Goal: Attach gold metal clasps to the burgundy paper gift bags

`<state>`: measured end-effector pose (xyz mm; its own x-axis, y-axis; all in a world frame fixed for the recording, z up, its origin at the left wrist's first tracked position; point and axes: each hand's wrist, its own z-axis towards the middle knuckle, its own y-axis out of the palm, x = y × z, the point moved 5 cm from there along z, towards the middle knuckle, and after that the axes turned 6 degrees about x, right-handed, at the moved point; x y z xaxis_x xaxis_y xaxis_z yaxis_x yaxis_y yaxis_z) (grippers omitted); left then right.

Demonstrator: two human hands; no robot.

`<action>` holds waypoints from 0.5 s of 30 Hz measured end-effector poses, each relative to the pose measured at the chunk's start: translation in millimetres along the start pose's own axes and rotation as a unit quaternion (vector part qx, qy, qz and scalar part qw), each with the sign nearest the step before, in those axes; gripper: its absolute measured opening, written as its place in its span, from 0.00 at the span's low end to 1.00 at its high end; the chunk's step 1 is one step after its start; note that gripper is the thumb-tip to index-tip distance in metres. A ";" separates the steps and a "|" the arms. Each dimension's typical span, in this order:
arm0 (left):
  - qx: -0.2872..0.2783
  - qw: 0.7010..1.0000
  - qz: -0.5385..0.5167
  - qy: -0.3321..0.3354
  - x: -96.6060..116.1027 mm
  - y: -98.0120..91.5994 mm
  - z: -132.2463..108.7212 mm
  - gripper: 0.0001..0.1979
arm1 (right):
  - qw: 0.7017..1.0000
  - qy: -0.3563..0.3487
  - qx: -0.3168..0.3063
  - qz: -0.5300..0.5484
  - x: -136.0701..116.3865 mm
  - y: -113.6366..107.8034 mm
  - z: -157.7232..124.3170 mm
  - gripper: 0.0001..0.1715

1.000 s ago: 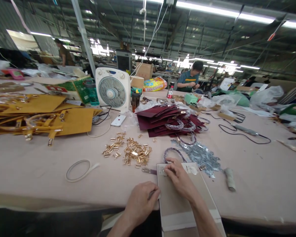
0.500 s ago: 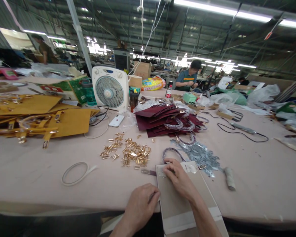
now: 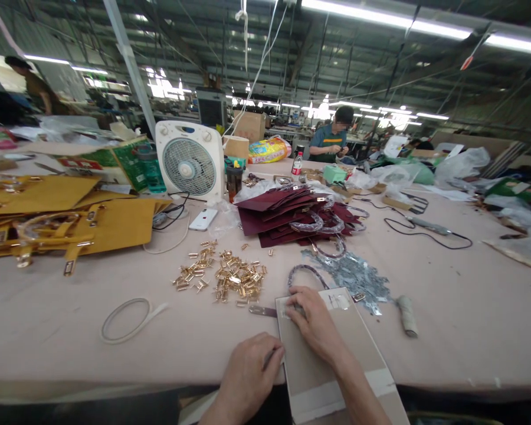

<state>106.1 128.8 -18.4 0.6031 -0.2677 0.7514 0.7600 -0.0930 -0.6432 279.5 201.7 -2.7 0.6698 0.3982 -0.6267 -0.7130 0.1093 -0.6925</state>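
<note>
A flat beige panel [image 3: 331, 360] with tape bands and cut-outs near its far end lies at the table's front edge. My right hand [image 3: 312, 321] rests on its upper left part, fingers curled down around a spot they hide. At the panel's left edge is my left hand [image 3: 252, 369], closed, with a small dark sliver showing by the thumb; I cannot make out what it is. A dark handle strap [image 3: 263, 310] with a metal end sticks out left of the panel, and a wrapped purple handle loop [image 3: 307, 270] arches beyond its far edge.
Gold metal fittings [image 3: 241, 276] lie in a loose heap ahead, grey metal plates [image 3: 354, 277] beyond the panel. Maroon bag pieces [image 3: 274, 215], mustard bag pieces [image 3: 119, 227], a fan [image 3: 189, 165], a phone [image 3: 203, 219], a tape loop [image 3: 126, 321] and a wrapped roll [image 3: 407, 317] surround them.
The view has shifted slightly, so the table's things sit a little further left. Both hands keep nearly the same places at the panel; the right fingers look slightly lower and more curled.
</note>
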 end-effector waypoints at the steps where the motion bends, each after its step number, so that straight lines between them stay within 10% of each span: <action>1: 0.001 1.000 0.000 0.002 0.2 0.2 0.1 0.12 | 1.000 -0.001 0.000 -0.004 0.4 -0.4 0.0 0.07; 5: 0.003 1.000 0.007 0.009 0.7 1.3 0.0 0.12 | 0.999 0.001 0.012 -0.033 0.7 0.3 0.3 0.23; 15: 0.022 0.999 0.028 0.040 -0.3 4.3 -1.2 0.12 | 0.989 0.020 0.095 -0.116 -7.4 12.6 2.7 0.09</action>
<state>109.0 127.3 -21.6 0.6247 -0.3476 0.6993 0.7371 -0.0332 -0.6750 265.0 202.6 -5.8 0.8244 0.3066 -0.4757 -0.5634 0.3634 -0.7420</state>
